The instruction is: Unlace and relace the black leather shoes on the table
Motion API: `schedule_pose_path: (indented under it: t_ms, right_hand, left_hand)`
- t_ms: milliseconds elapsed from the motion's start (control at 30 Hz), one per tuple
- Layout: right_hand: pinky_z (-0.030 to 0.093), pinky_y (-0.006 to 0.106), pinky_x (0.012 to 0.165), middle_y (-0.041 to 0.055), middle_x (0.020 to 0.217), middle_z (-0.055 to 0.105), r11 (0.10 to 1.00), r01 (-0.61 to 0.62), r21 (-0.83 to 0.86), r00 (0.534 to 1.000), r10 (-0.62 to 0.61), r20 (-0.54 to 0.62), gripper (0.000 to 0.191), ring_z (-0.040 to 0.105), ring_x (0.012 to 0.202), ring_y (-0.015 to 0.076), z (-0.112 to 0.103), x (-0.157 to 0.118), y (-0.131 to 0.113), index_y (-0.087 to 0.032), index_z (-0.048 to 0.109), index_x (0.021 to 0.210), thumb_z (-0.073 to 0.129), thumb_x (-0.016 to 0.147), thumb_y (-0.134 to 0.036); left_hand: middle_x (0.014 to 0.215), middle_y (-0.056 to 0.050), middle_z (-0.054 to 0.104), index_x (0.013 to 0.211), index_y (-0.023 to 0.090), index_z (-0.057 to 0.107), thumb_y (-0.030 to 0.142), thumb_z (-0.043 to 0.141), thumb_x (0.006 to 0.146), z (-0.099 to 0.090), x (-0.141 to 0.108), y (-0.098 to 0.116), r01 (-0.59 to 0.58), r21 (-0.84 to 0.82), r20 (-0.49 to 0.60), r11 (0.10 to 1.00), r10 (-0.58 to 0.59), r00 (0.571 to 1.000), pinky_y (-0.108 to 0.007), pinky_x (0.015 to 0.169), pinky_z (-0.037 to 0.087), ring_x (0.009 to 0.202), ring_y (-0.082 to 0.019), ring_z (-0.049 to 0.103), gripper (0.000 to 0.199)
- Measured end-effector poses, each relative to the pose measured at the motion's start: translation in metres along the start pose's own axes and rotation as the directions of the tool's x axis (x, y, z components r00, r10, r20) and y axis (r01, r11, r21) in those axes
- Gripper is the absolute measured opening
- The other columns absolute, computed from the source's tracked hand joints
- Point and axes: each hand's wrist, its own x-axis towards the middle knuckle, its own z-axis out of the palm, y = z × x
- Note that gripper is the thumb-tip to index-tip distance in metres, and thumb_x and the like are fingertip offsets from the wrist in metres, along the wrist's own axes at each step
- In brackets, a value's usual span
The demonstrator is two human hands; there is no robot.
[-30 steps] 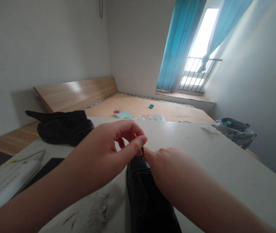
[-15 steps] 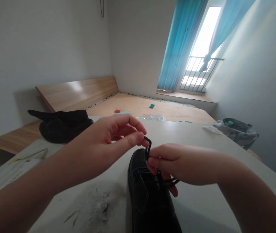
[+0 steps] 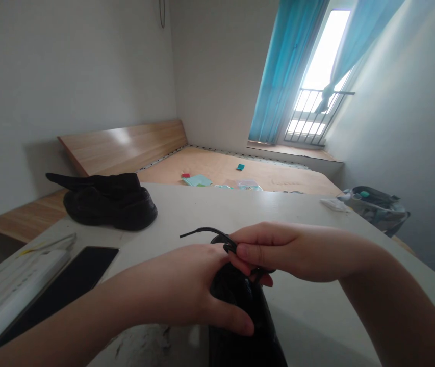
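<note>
A black leather shoe (image 3: 244,326) stands on the white table, toe pointing away from me. My left hand (image 3: 202,285) lies over its left side, thumb resting across the upper and the other fingers hidden behind the shoe and lace. Above the laced part, my right hand (image 3: 266,250) pinches the black shoelace (image 3: 202,230) between thumb and fingers. One end of the lace sticks out to the left, over the back of my left hand.
Another black shoe (image 3: 110,204) sits at the table's back left. A dark phone-like slab (image 3: 60,290) and a white box-like object (image 3: 18,300) lie at the left. A white packet (image 3: 334,205) is at the right edge, by a bag (image 3: 378,206). Behind is a bed board (image 3: 217,163).
My left hand has let go of the lace and moved down onto the shoe, thumb spread. The lace end now points left. My right hand still pinches the lace, slightly shifted.
</note>
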Motion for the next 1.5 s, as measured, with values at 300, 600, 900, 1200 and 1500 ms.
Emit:
schedule_pose_path:
  t_ms: [300, 600, 900, 1200, 1500]
  right_hand:
    - [0.038, 0.019, 0.062, -0.0040, 0.069, 0.047, 0.993, 0.116, 0.020, 0.990, -0.118, 0.078, 0.026, 0.043, 0.064, 0.0078, 0.021, -0.005, -0.016, -0.018, 0.046, 0.072, 0.042, 0.098, -0.019]
    - [0.036, 0.022, 0.058, -0.0031, 0.072, 0.048, 0.996, 0.034, -0.084, 0.960, -0.056, -0.275, 0.031, 0.044, 0.066, 0.0102, 0.013, -0.003, -0.007, -0.020, 0.050, 0.078, 0.040, 0.100, -0.038]
    - [0.025, 0.028, 0.053, -0.0029, 0.063, 0.052, 0.747, -0.337, -0.573, 0.784, -0.114, -0.610, 0.021, 0.043, 0.059, 0.0138, 0.027, -0.002, -0.018, -0.022, 0.045, 0.072, 0.040, 0.093, -0.020]
    - [0.031, 0.024, 0.052, -0.0034, 0.067, 0.053, 0.926, 0.100, -0.363, 0.596, -0.348, -0.724, 0.025, 0.044, 0.058, 0.0102, 0.016, 0.003, -0.010, -0.021, 0.052, 0.076, 0.041, 0.099, -0.026]
    - [0.037, 0.017, 0.053, -0.0032, 0.066, 0.047, 0.693, 0.672, 0.260, 0.591, -0.292, -0.752, 0.023, 0.042, 0.059, 0.0080, 0.012, 0.014, -0.003, -0.019, 0.065, 0.086, 0.049, 0.100, -0.029]
  left_hand:
    - [0.081, 0.008, 0.073, 0.090, 0.030, 0.075, 0.034, 0.077, 0.075, 0.007, 0.003, -0.001, -0.051, -0.149, 0.000, 0.988, 0.051, 0.999, -0.021, 0.063, 0.050, 0.076, -0.017, 0.069, 0.015]
    - [0.111, -0.003, 0.072, 0.122, 0.029, 0.065, 0.059, 0.077, 0.066, 0.004, -0.001, -0.003, 0.088, 0.052, -0.064, 0.995, -0.085, 0.994, -0.031, 0.079, 0.051, 0.098, -0.028, 0.066, 0.064]
    - [0.091, -0.001, 0.072, 0.091, 0.025, 0.068, 0.054, 0.051, 0.091, -0.004, 0.000, 0.008, 0.149, 0.091, -0.322, 0.985, -0.112, 0.940, -0.031, 0.075, 0.047, 0.086, -0.023, 0.066, 0.033]
    - [0.103, 0.004, 0.074, 0.120, 0.034, 0.063, 0.042, 0.056, 0.090, 0.015, 0.007, 0.009, 0.013, -0.064, -0.268, 0.998, -0.029, 0.963, -0.030, 0.079, 0.048, 0.094, -0.019, 0.066, 0.032]
    - [0.086, 0.002, 0.070, 0.096, 0.027, 0.070, 0.039, 0.046, 0.095, 0.027, 0.012, 0.015, 0.022, -0.168, -0.243, 0.986, -0.062, 0.968, -0.030, 0.074, 0.047, 0.083, -0.019, 0.063, 0.026]
